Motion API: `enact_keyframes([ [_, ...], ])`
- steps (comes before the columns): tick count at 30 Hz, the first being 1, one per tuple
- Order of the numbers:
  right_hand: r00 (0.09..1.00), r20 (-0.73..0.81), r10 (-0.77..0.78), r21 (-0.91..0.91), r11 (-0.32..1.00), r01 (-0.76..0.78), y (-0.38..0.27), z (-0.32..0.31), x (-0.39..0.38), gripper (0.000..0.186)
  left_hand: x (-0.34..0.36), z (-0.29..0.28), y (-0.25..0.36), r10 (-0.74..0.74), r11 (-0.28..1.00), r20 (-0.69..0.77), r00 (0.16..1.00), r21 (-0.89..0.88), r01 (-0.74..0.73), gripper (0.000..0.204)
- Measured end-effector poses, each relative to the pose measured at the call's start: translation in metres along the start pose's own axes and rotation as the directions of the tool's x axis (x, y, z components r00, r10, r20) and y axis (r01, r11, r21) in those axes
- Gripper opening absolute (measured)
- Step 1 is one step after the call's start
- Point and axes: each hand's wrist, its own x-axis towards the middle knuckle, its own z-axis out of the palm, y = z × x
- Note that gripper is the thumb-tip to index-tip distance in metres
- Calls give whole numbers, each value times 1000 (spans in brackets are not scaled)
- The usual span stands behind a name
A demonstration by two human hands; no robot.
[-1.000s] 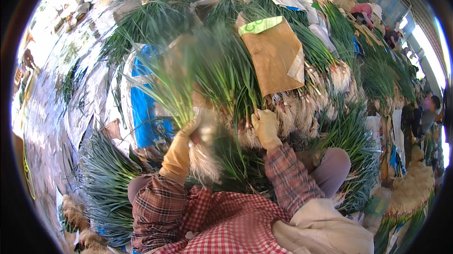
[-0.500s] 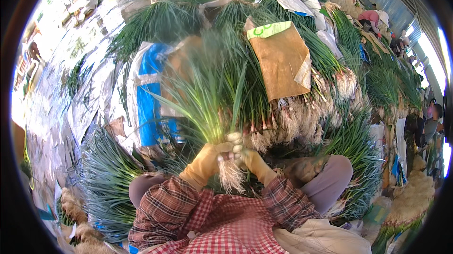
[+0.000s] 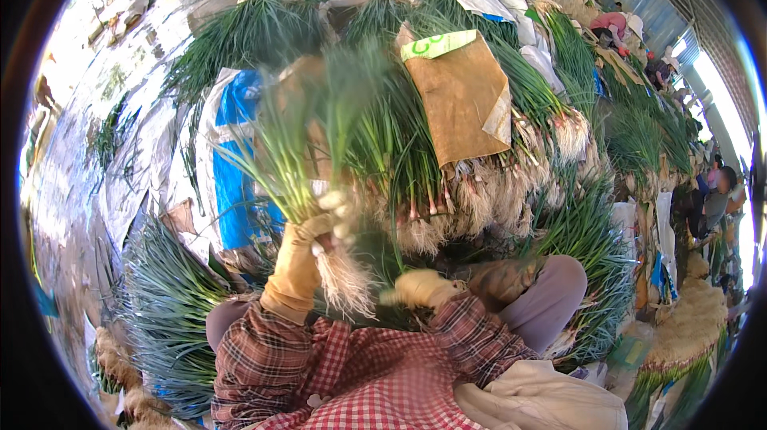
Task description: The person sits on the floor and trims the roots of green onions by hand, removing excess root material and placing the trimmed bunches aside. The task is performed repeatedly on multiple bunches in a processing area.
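A: What are the hands doing?

B: Left of centre in the frame, the yellow-gloved left hand (image 3: pixel 306 236) is grasping a bunch of long green spring onions (image 3: pixel 292 184) near the white bulbs. The leaves are fanning upward, and stringy pale roots (image 3: pixel 345 282) are hanging below the glove.

A: And the other?

B: The matching yellow-gloved right hand (image 3: pixel 423 289) is hovering just below centre, apart from the bunch. Its fingertips are blurring, so I cannot tell whether they are gripping anything.

A: How is that bunch best being held?

B: In my judgement, snugly around the stems just above the bulbs: bulbs lining up level, roots hanging free, no squeezing hard enough to bruise.

A: What is standing in the way?

B: Behind the bunch, at left, a blue-and-white plastic sack (image 3: pixel 236 174) is lying close to the leaves, perhaps catching them. At upper centre, a brown rectangular sheet with a green-and-white band (image 3: pixel 459 103) is covering part of a row of spring onions. A bent knee in purple-grey cloth (image 3: pixel 557 302) is probably limiting room at lower right.
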Motion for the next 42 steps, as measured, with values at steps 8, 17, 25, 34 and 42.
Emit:
enact_keyframes([
  [8, 542, -643, 542, 253, 817, -517, 90, -87, 44, 30, 13, -24, -6, -34, 991, -95, 995, -133, 21, 39],
  [17, 508, -826, 243, 246, 967, -61, 10, -46, -13, 13, 15, -18, -37, -239, 949, 24, 971, 216, 229, 50],
  [25, 968, -245, 59, 898, 390, 204, -7, -24, -9, 35, 12, -8, -56, -301, 921, -21, 953, 253, 297, 33],
  [34, 912, -392, 118, 919, 98, 382, -14, -10, 39, 25, 8, -5, -64, -298, 905, -291, 909, 218, 366, 21],
  [42, 994, 65, 84, 46, 995, -87, 31, 4, 3, 55, 9, 3, -32, -202, 945, -167, 965, 225, 237, 25],
])
